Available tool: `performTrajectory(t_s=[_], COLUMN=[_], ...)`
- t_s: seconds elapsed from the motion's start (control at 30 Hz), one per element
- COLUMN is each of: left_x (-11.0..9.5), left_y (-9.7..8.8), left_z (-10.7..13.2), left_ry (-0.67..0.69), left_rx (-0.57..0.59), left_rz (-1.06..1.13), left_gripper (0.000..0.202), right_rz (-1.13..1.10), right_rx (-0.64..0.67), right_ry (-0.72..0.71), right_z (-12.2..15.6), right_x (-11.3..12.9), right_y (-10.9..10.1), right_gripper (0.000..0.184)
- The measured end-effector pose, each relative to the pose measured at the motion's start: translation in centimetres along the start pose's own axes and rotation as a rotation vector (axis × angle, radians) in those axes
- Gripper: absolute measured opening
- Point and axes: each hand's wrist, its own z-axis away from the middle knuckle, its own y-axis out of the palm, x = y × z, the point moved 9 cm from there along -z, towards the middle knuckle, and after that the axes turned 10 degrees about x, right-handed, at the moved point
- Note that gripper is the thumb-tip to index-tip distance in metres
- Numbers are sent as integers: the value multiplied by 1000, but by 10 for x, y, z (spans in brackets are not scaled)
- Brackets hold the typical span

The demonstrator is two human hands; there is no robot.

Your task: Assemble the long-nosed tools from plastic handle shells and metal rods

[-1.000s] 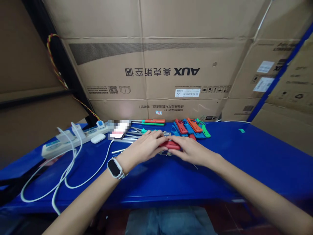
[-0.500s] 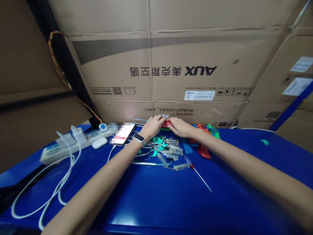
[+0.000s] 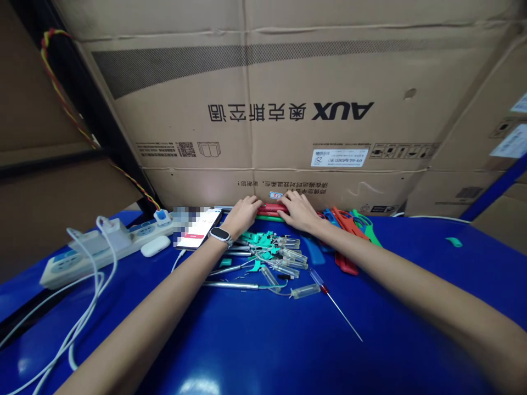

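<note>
At the back of the table, against the cardboard, lie long red plastic parts (image 3: 272,209) with a green plastic part (image 3: 269,218) just in front. My left hand (image 3: 242,215), below a wristwatch, has its fingers curled on the left end of the red parts. Curled over their right end is my right hand (image 3: 300,212). The fingertips are partly hidden, so how firm each hold is does not show. In front of the hands is a pile of teal plastic pieces (image 3: 263,240), clear tubes (image 3: 294,255) with wires, and metal rods (image 3: 233,286).
A screwdriver (image 3: 335,302) lies right of the pile. Orange plastic handles (image 3: 348,222) and a green one (image 3: 366,227) lie beyond my right wrist. To the left are a phone (image 3: 200,230), a white case (image 3: 155,246), a power strip (image 3: 111,252) and loose white cables. A cardboard wall (image 3: 288,71) stands behind.
My hands have moved apart along the red parts, uncovering more of their middle. The camera view has shifted slightly closer to the table. The pile and screwdriver lie as before.
</note>
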Motion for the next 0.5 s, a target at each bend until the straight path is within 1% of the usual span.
performTrajectory(t_s=[0.1,0.2,0.27,0.33,0.4,0.5], left_x=[3,4,2,-2,-11,-38], left_y=[0,-3,-8,-16,-27,-42], left_z=[1,4,7,10,14,19], left_ry=[-17,-25,-23,-15,12,113], left_rx=[-5,-12,-18,-35,-79,-131], left_rz=[0,-2,-1,4,29,124], left_gripper=[25,24,25,25,24,22], right_rz=[-29,-50,-63,-80,-98,-100], right_rx=[-43,-58,-63,-71,-80,-46], right_ry=[28,32,42,61,94,158], right_z=[-1,1,5,13,28,58], right_x=[0,3,4,2,-1,-6], right_y=[-1,-3,-8,-18,-30,-43], right_gripper=[31,32,33,33,29,22])
